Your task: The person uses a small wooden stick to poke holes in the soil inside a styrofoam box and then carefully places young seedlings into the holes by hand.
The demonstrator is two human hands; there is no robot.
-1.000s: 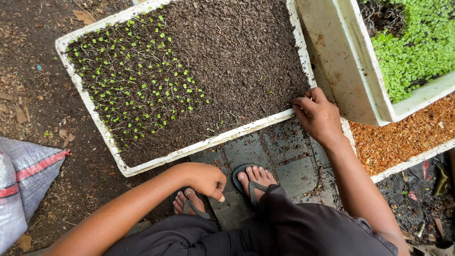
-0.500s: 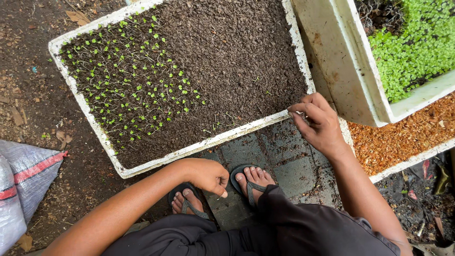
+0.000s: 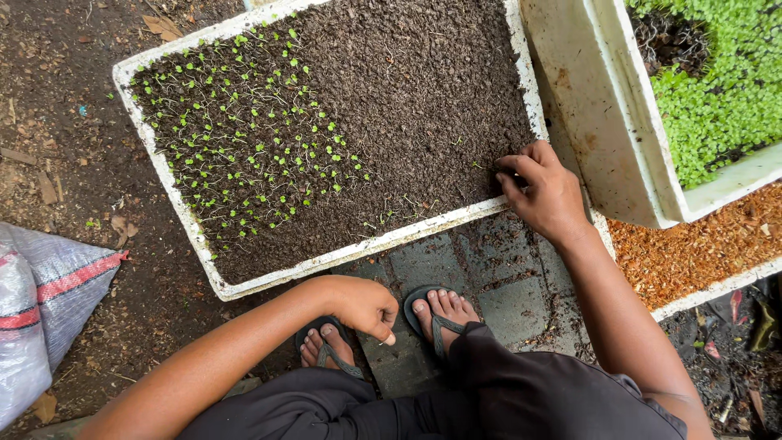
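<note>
Head view: the right hand (image 3: 544, 191) rests at the near right corner of the white foam tray of dark soil (image 3: 423, 90), fingers curled together with their tips on the soil; whether they pinch anything I cannot tell. The left hand (image 3: 358, 305) hangs loosely closed above the grey sandals (image 3: 432, 314). Working gently near the tiny green seedlings (image 3: 252, 138) seems wise.

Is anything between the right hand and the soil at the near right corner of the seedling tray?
Nothing visible. The right hand is already over the tray's white rim, its fingers down at the dark soil. The planted seedlings lie well to the left.
</note>
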